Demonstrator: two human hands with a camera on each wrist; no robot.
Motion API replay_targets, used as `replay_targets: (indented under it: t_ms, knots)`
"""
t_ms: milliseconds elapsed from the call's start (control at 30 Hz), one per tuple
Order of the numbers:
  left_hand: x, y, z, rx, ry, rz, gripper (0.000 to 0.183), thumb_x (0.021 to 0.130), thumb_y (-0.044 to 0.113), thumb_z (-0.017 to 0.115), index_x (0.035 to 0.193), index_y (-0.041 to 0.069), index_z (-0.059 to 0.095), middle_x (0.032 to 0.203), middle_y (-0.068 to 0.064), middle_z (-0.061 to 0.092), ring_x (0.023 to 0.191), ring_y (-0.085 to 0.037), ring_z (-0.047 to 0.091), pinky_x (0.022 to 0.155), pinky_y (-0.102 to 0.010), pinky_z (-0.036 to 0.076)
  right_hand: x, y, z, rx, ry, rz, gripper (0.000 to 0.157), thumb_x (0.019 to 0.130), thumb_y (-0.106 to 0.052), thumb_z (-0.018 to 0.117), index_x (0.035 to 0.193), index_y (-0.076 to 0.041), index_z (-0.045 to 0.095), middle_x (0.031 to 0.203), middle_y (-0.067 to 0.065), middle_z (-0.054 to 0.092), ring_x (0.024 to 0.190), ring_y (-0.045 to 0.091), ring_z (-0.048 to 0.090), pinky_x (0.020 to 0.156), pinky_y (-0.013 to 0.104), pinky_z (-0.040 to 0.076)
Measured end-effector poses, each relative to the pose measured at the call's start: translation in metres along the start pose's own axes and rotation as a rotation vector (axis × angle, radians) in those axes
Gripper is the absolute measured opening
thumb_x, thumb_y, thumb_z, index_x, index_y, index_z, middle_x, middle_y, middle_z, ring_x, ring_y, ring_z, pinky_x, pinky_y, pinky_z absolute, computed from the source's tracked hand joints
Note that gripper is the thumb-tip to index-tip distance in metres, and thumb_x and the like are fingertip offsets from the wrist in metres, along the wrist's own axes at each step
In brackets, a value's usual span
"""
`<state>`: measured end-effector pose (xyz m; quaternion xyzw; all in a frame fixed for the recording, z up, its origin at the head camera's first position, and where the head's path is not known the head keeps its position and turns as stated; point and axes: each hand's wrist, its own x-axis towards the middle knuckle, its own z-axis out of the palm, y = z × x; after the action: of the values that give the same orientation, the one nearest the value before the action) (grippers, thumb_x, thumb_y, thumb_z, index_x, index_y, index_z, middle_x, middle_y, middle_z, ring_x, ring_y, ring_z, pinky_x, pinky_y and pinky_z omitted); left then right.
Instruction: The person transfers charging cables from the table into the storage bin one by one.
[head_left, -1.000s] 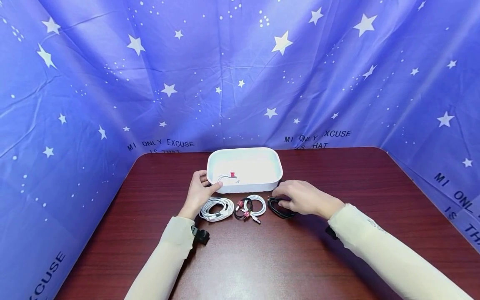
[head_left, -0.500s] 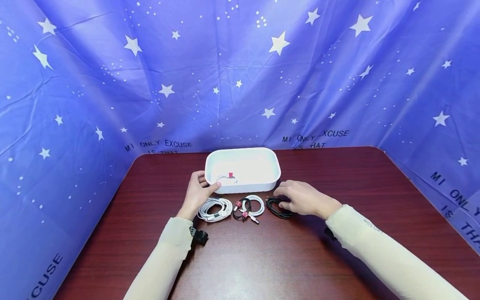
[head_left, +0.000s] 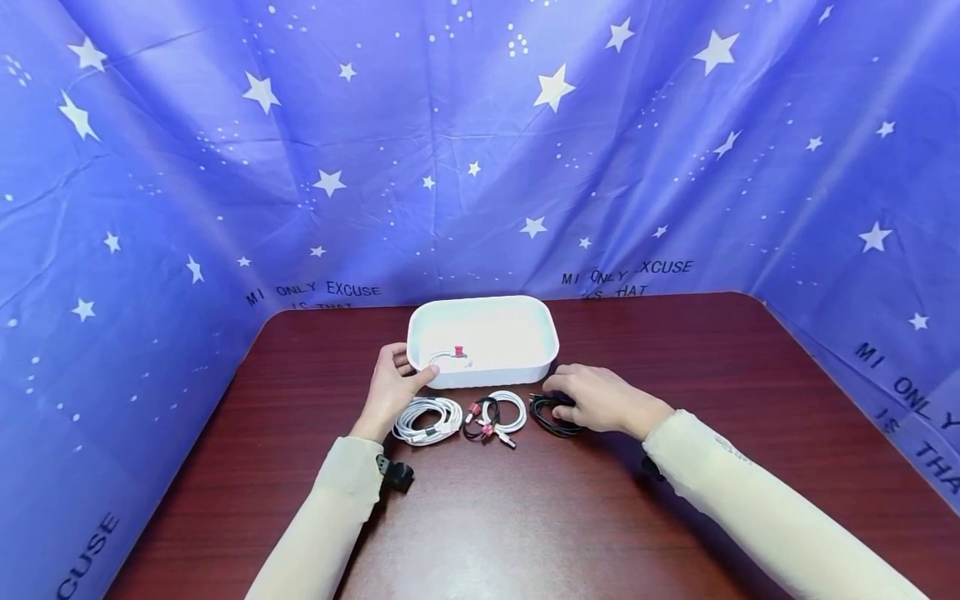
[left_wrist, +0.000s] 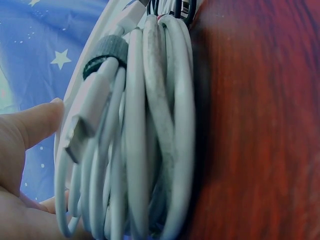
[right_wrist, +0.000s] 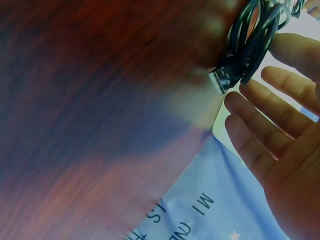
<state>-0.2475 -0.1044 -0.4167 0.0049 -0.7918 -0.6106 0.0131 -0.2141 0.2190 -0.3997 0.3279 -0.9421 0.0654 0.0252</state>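
In the head view, my left hand (head_left: pixel 392 387) holds the front left corner of a white plastic tray (head_left: pixel 495 377), thumb over its rim and fingers outside. A short white cable with a red end (head_left: pixel 459 352) lies in the tray. Just before that hand is a thick coil of white USB cable (head_left: pixel 426 421), its metal plug close up in the left wrist view. My right hand (head_left: pixel 603 398) is at a coiled black USB cable (head_left: pixel 555 427) right of the tray's front. The right wrist view shows its fingers spread and fairly straight beside the coil (right_wrist: pixel 255 37).
Between the two coils lie a thin white cable loop (head_left: pixel 517 411) and a small black cable with red ends (head_left: pixel 471 427). The dark red wooden table (head_left: pixel 480 508) extends toward me. A blue star-printed curtain (head_left: pixel 405 142) surrounds its back and sides.
The head view has shifted slightly, so everything sits a little further left. Both hands, the tray and the cables stay nearly where they were.
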Motion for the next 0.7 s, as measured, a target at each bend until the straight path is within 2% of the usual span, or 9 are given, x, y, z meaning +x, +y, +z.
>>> replay_targets:
  t_ms: [367,700]
  knots:
    - [0.0003,-0.0006,-0.0004,0.004,-0.003,-0.007,0.069,0.081,0.016,0.077,0.134,0.001,0.036,0.125,-0.019,0.05,0.118,-0.03,0.053,0.091,-0.04,0.049,0.0008,0.0002,0.0032,0.033,-0.007,0.003,0.025,0.08,-0.02,0.075,0.104,-0.018,0.067,0.085,-0.007,0.056,0.073,0.009,0.05,0.064,0.032,0.046]
    - [-0.0004,-0.0003,0.0002,0.009,-0.002,-0.007,0.069,0.081,0.016,0.077,0.135,0.001,0.036,0.125,-0.019,0.05,0.118,-0.029,0.052,0.091,-0.04,0.049,0.0017,0.0017,0.0094,0.029,0.004,-0.019,0.023,0.079,-0.013,0.074,0.1,-0.018,0.067,0.084,-0.006,0.056,0.072,0.01,0.052,0.064,0.034,0.047]
